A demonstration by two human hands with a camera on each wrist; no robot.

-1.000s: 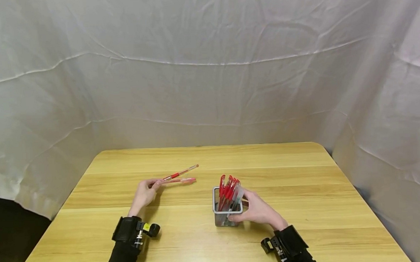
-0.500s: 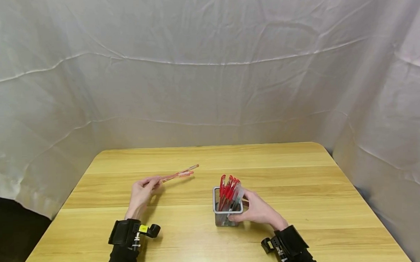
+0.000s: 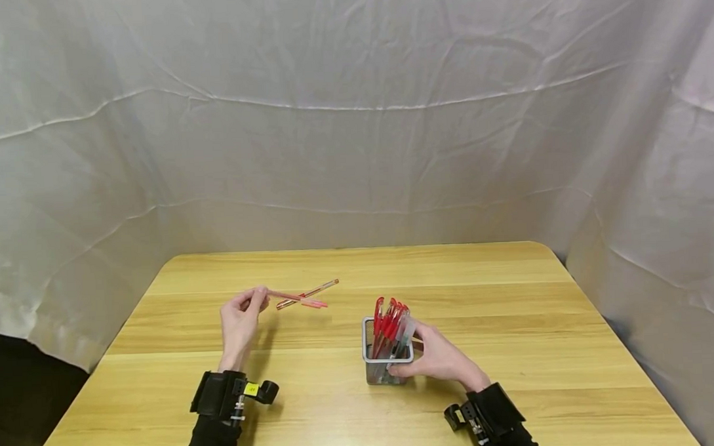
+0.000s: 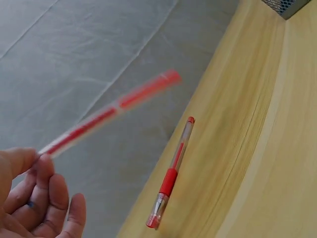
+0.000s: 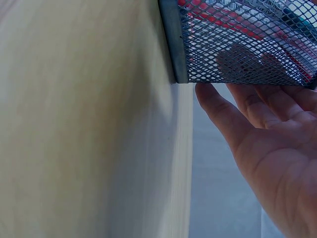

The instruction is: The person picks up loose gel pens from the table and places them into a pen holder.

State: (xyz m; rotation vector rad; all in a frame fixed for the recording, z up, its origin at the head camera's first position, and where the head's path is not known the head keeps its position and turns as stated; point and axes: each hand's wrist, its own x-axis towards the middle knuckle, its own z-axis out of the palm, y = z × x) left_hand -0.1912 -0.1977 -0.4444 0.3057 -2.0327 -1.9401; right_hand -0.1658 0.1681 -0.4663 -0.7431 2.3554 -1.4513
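Thumb and fingertips of my left hand [image 3: 240, 322] pinch one end of a red pen [image 4: 116, 110], which is raised and points to the right. Below it, a second clear-barrelled pen with a red grip [image 4: 169, 182] lies on the table; in the head view the two cross. My right hand [image 3: 438, 359] holds the right side of a square mesh pen holder [image 3: 378, 373], thumb at the front, other fingers partly hidden behind it. Several red pens [image 3: 389, 327] and a pale clear one lean inside. The right wrist view shows the fingers against the dark mesh [image 5: 237, 59].
The light wooden table [image 3: 513, 309] has rounded far corners. Grey cloth [image 3: 354, 151] hangs behind it and along the sides. Both wrists carry black straps with small cameras.
My left hand has lifted its pen and tilted it, so the held end is now higher and the far end slants downward. The right hand and pen holder have stayed put.
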